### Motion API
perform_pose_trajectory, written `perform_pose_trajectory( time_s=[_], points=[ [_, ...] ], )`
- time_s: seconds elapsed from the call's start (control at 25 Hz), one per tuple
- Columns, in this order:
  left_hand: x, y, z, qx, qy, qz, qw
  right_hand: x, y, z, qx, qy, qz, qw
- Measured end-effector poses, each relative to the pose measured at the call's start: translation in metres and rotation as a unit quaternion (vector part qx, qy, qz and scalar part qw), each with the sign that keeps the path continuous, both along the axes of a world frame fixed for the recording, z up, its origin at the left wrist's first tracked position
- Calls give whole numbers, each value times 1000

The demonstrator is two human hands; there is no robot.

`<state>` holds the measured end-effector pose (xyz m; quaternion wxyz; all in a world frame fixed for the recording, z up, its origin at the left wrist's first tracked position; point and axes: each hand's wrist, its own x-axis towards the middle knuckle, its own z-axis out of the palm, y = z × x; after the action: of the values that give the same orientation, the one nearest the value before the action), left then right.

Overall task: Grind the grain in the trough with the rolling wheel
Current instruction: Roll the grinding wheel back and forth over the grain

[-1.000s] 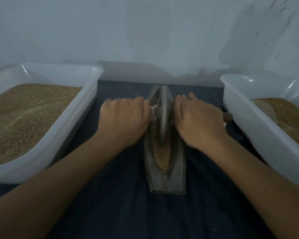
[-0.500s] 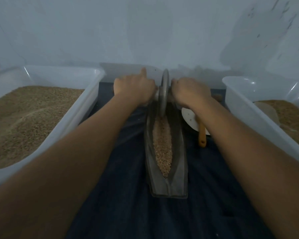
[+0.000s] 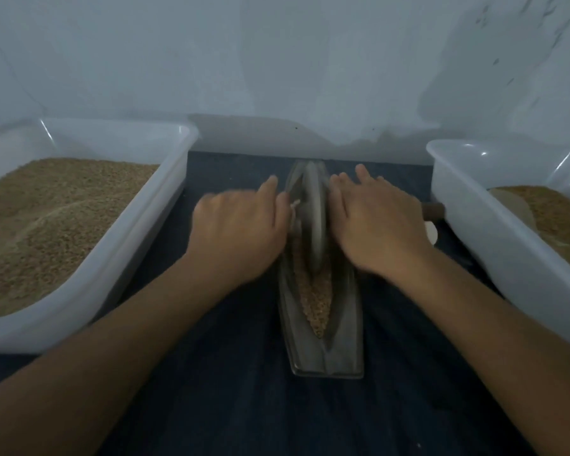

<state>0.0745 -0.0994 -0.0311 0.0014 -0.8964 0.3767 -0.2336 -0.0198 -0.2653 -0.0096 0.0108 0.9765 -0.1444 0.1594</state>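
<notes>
Two bare forearms are showing in the head view, each running from a lower corner of the picture up to a hand. Nothing is covering either arm: no sleeve edge is showing anywhere along their visible length. The left hand (image 3: 236, 230) is appearing smeared by motion blur, so its knuckles and finger outlines are reading softly. The right hand (image 3: 377, 225) is looking a little sharper (its fingertips are showing as separate rounded ends). No ring, watch, band or glove is showing on either hand or wrist. Dim, bluish light is flattening all finer surface detail.
</notes>
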Motion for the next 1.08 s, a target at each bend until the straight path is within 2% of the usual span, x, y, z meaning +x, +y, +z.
perform_pose_trajectory(
  time_s=[0.08,0.16,0.2,0.32,0.48,0.6,0.72,0.8,0.88,0.96,1.0,1.08],
  points=[
    [34,-35,19,16,21,46,999,42,-23,13,56,37,-62,996],
    [57,-60,37,-21,74,66,995,64,-38,18,82,57,-107,989],
    [57,-66,40,-29,72,67,995,64,-39,16,86,53,-110,989],
    [18,-37,14,-50,-14,35,998,18,-21,-4,57,9,-56,997],
    [-33,34,-11,-142,-15,-84,986,-57,18,-18,-25,-93,23,995],
    [-18,26,-8,-119,-14,-76,990,-43,15,-7,-23,-52,21,998],
    [26,-19,1,-23,25,3,999,14,-10,9,7,4,-4,1000],
    [63,-43,12,-23,97,58,993,53,-27,19,14,13,-40,999],
    [80,-52,17,-35,161,66,984,74,-33,25,9,20,-51,998],
    [71,-43,13,-4,143,34,989,68,-24,21,-28,-1,-50,998],
    [59,-34,6,8,106,12,994,53,-17,14,-43,-21,-44,998],
    [24,-8,-4,-16,21,-9,1000,12,-5,-5,-9,-46,-24,999]
  ],
)
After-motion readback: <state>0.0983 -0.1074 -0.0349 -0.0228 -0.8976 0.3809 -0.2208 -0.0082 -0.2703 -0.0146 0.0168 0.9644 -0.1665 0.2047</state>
